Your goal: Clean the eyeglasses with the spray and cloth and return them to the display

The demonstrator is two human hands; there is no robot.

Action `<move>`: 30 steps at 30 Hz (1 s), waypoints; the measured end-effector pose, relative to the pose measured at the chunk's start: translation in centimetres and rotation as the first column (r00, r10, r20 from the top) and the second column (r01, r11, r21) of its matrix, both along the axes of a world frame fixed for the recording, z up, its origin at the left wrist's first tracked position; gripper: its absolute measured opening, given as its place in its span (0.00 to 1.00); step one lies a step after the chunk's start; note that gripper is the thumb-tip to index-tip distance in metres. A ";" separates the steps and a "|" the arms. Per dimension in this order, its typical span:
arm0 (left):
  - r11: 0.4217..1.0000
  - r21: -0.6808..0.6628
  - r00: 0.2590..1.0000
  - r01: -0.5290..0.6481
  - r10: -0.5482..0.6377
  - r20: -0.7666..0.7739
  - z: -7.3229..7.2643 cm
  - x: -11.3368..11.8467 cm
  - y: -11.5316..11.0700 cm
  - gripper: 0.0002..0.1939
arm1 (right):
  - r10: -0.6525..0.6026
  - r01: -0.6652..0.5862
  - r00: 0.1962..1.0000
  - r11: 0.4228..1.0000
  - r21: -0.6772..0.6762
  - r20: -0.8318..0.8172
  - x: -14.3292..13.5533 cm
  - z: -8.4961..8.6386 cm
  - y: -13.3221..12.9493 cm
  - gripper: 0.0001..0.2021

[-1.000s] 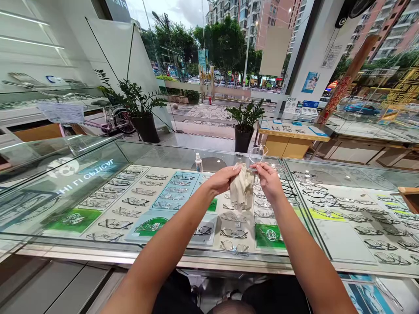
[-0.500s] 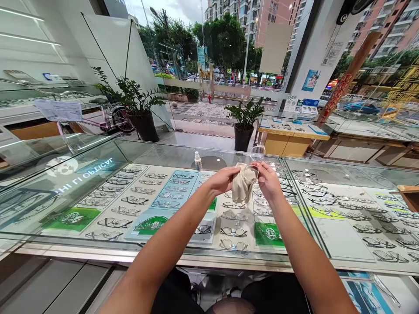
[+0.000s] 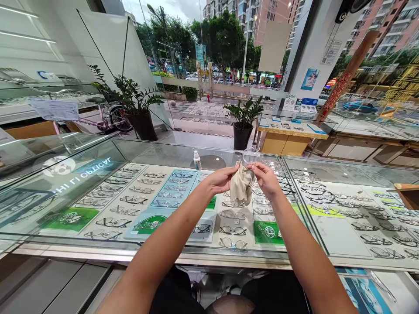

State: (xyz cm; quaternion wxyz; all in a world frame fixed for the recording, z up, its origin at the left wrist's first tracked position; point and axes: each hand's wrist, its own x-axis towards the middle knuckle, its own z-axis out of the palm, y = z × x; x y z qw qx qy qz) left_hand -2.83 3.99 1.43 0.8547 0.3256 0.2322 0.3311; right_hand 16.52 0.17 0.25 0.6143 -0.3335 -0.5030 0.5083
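Above the glass counter, my left hand [image 3: 225,179] is closed on a beige cleaning cloth [image 3: 240,189], which hangs down in folds. My right hand [image 3: 266,178] pinches what looks like a pair of thin, clear-rimmed glasses [image 3: 251,153] at the cloth's right edge. A faint round outline of them stands out beyond my fingertips. The cloth covers the rest, so the frame is hard to make out. Left of the hands, a small white spray bottle [image 3: 197,160] stands upright on the counter top.
Under the glass of the display counter [image 3: 157,150] lie rows of eyeglasses [image 3: 233,230] and green cards [image 3: 269,232]. Beyond it stand two potted plants [image 3: 242,135] and a wooden display table [image 3: 278,141]. A pink bicycle [image 3: 94,120] is at the left.
The clear rim has shifted slightly left and toward the cloth. The cloth is folded differently and covers more of the glasses. Both hands keep their holds.
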 end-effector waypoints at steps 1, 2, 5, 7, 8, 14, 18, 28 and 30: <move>1.000 0.005 1.000 0.007 -0.007 -0.002 0.0 0.0 -0.1 0.11 | 0.007 -0.007 1.000 1.000 0.000 0.007 0.0 0.0 0.0 0.11; 1.000 0.010 1.000 0.010 -0.010 -0.003 0.0 0.1 -0.1 0.11 | 0.012 -0.012 1.000 1.000 -0.005 0.009 -0.1 0.0 0.0 0.12; 1.000 0.025 1.000 0.019 -0.019 -0.004 0.1 0.2 -0.3 0.11 | 0.000 0.000 1.000 1.000 -0.028 -0.006 -0.1 0.0 0.0 0.13; 0.999 0.040 0.999 0.028 -0.026 -0.039 0.2 0.2 -0.4 0.10 | -0.029 0.029 0.999 0.999 -0.039 -0.017 -0.1 0.1 0.0 0.13; 0.998 0.055 0.998 0.020 -0.017 -0.059 0.3 0.2 -0.4 0.09 | -0.041 0.040 0.999 0.998 -0.041 -0.018 0.0 0.2 0.0 0.13; 0.984 0.150 0.987 -0.100 0.117 -0.111 0.6 -0.1 -0.3 0.05 | -0.051 0.051 0.999 0.997 -0.050 -0.001 0.8 0.4 0.1 0.14; 0.980 0.115 0.983 -0.160 0.169 -0.074 0.8 -0.3 -0.1 0.06 | -0.043 0.043 0.999 0.999 -0.001 0.020 0.9 0.3 0.2 0.12; 0.959 -0.089 0.962 -0.270 0.272 0.016 0.1 0.1 0.8 0.04 | -0.007 0.006 0.999 0.999 0.031 0.050 0.3 0.0 0.2 0.12; 0.952 -0.105 0.957 -0.288 0.291 0.015 -0.1 0.2 0.9 0.05 | 0.006 -0.007 0.999 0.999 0.032 0.040 0.3 0.0 0.2 0.11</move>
